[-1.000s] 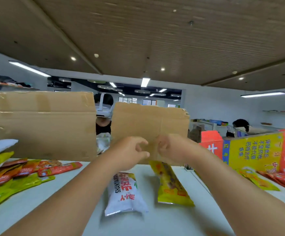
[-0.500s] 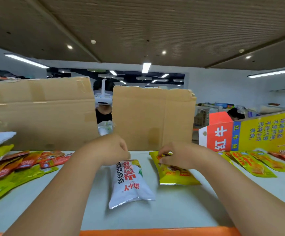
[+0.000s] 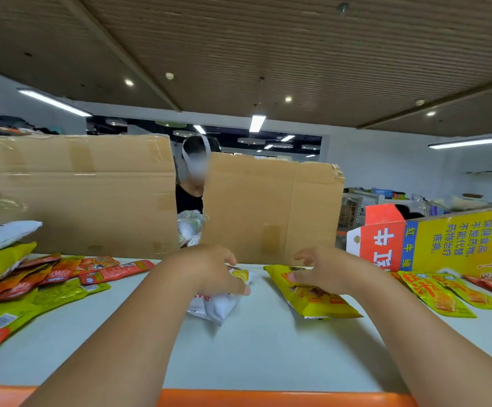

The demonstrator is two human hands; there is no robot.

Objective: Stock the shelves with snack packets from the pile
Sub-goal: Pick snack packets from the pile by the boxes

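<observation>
Red, yellow and blue cardboard carton (image 3: pixel 444 239), lying on its side at right, print turned:
- red panel: large white 牛, plus part of a second character
- blue band: small 红牛
- yellow panel: blue 保健食品 / 不是药物 / 不能代替药物治疗疾病
- lower edge: red 中, the rest cut off

White foil snack packet (image 3: pixel 218 306), centre: red characters, mostly covered, unreadable.

Yellow-green plastic packet (image 3: pixel 4 320), left: barcode label, digits too small to read.
</observation>
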